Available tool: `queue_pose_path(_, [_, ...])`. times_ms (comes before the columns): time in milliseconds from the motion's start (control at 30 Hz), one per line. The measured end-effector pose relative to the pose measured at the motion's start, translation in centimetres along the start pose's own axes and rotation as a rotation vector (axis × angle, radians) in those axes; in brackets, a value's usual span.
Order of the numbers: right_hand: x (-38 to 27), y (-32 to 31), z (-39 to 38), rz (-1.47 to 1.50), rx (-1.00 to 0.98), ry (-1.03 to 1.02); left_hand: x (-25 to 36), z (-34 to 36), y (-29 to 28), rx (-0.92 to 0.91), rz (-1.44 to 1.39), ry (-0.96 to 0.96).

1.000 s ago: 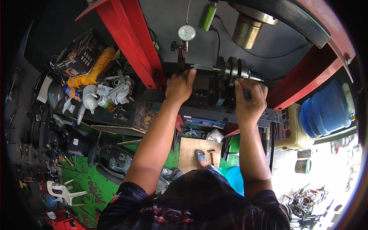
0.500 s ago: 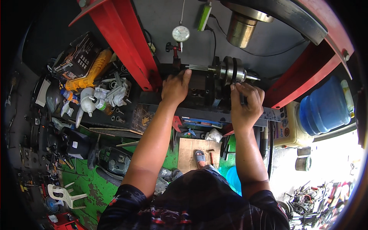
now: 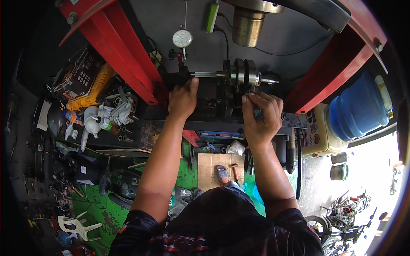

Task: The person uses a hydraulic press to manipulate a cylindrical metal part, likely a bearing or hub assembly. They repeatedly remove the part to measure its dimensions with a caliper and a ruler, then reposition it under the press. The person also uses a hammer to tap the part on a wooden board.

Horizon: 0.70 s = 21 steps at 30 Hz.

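Note:
A crankshaft (image 3: 240, 76) with thick round webs lies sideways on a dark metal stand (image 3: 221, 104). Its long, thin shaft (image 3: 205, 74) points left and a tapered end points right. My left hand (image 3: 183, 100) is closed over the stand's left part, thumb raised against the shaft near its left end; the other fingertips are mostly hidden. With bent fingers, my right hand (image 3: 265, 117) pinches the lower edge of the crankshaft's webs between thumb and forefinger. Just beyond my left hand, a round white dial gauge (image 3: 182, 38) stands on a holder with a black knob (image 3: 173, 54).
Red press posts (image 3: 128, 55) flank the work, and a metal ram (image 3: 247, 27) hangs above. Bottles, rags and a yellow tool (image 3: 92, 89) crowd the left. A blue water jug (image 3: 356, 109) and a beige jerrycan (image 3: 318, 132) stand right. Cardboard (image 3: 209, 168) lies on the floor.
The whole view has shifted, so the bench and crankshaft appear farther left. Both hands keep about the same places on the stand and crankshaft.

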State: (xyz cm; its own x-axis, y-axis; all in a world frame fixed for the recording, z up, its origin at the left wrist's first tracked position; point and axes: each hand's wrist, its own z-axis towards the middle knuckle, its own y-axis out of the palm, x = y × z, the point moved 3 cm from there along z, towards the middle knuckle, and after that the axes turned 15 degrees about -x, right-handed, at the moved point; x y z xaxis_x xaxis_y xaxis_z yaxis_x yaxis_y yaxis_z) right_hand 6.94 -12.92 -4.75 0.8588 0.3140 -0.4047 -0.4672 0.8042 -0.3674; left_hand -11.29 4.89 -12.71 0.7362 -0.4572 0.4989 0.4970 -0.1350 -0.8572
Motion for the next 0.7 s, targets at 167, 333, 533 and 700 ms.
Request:
queue_pose_path(167, [-0.2,0.0,0.2,0.124,0.028,-0.022,-0.1,0.1,0.2,0.005,0.009,-0.013])
queue_pose_path(333, [0.2,0.4,0.8,0.127,0.035,-0.063,0.1,0.0,0.1,0.014,-0.007,-0.005])
queue_pose_path(533, [0.0,0.4,2.6,0.262,0.019,-0.087,0.3,-0.3,-0.2,0.014,-0.012,-0.007])
queue_pose_path(700, [1.6,2.1,5.5,0.646,-0.437,0.138,-0.2,-0.3,0.0,0.009,0.011,-0.041])
